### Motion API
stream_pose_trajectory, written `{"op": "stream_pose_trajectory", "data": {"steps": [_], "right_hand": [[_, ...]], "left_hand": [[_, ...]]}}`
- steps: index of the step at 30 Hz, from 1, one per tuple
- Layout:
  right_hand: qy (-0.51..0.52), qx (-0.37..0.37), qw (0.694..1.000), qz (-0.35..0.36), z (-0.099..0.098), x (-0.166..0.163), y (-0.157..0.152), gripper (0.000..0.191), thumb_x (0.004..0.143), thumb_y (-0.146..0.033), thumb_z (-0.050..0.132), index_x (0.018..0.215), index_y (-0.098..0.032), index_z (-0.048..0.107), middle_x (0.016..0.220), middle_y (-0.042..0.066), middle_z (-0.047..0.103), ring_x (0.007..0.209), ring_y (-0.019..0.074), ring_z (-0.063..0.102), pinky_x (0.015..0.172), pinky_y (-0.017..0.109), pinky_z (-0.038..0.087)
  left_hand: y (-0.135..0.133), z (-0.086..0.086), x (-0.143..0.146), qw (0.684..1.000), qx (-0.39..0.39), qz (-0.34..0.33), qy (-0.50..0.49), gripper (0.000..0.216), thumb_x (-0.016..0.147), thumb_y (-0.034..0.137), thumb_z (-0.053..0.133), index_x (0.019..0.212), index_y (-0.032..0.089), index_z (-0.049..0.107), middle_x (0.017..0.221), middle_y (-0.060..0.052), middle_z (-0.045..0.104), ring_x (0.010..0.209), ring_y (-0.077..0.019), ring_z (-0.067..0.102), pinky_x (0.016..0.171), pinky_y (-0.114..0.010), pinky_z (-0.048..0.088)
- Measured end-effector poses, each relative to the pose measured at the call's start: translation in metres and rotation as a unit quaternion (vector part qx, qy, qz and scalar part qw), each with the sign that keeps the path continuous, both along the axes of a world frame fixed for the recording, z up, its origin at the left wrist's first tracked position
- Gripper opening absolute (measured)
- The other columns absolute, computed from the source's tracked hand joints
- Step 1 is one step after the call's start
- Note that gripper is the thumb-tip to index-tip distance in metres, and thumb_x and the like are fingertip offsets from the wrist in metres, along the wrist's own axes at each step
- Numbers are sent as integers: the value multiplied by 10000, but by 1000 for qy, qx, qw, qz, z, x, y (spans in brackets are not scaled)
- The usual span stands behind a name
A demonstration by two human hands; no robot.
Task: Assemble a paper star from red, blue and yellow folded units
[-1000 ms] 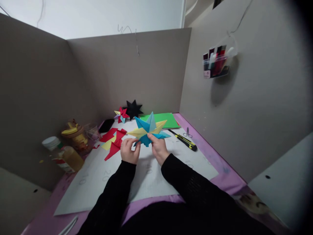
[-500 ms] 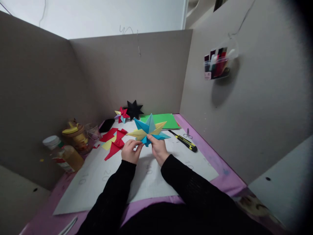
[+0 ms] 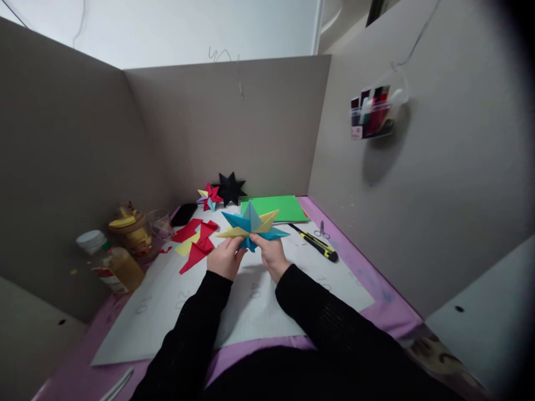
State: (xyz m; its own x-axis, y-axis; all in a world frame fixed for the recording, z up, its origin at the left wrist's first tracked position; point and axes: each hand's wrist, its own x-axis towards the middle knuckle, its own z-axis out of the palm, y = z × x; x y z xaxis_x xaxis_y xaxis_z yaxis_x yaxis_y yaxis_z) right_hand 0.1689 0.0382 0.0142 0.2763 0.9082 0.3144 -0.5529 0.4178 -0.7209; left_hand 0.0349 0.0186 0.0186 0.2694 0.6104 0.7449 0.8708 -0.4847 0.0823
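A folded paper star [image 3: 251, 221] with blue and yellow points is held up above the white board [image 3: 246, 317]. My left hand [image 3: 224, 258] grips its lower left side, fingers closed on the edge. On the lower right, my right hand [image 3: 271, 255] pinches it with the thumb lying on the front near the middle. Left of the star lie folded red paper pieces [image 3: 199, 253] and a bit of yellow paper [image 3: 186, 245]. The fingers behind the star are hidden.
At right lie a yellow-black utility knife [image 3: 317, 245] and small scissors [image 3: 321, 231]. Green paper [image 3: 278, 209], a black star [image 3: 231, 189], a multicoloured star [image 3: 209, 196] and a phone [image 3: 184, 214] are at the back. A bottle [image 3: 115, 267] and a lidded cup [image 3: 131, 231] stand left.
The star has tipped and turned a little in my hands. My left hand has shifted from a pinch at the bottom to a grip further up its left side.
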Motion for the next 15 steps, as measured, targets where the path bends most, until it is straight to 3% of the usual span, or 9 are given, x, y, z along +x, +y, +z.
{"op": "stream_pose_trajectory", "data": {"steps": [7,15], "right_hand": [[-21,-11,1000,3,-4,1,1,214,579,-167,750,784,-170,688,769,10,699,789,177,631,792,334,503],[10,-9,1000,14,-2,2,2,255,580,-143,747,825,-180,687,806,6,704,798,172,642,823,339,499]], "left_hand": [[2,-1,-2,997,-49,-33,-43,180,763,310,642,891,201,577,746,-1,620,660,-154,591,550,-244,391],[-3,6,-1,991,-61,-80,-91,162,751,305,646,831,196,557,846,-32,589,667,-141,552,595,-251,433]]}}
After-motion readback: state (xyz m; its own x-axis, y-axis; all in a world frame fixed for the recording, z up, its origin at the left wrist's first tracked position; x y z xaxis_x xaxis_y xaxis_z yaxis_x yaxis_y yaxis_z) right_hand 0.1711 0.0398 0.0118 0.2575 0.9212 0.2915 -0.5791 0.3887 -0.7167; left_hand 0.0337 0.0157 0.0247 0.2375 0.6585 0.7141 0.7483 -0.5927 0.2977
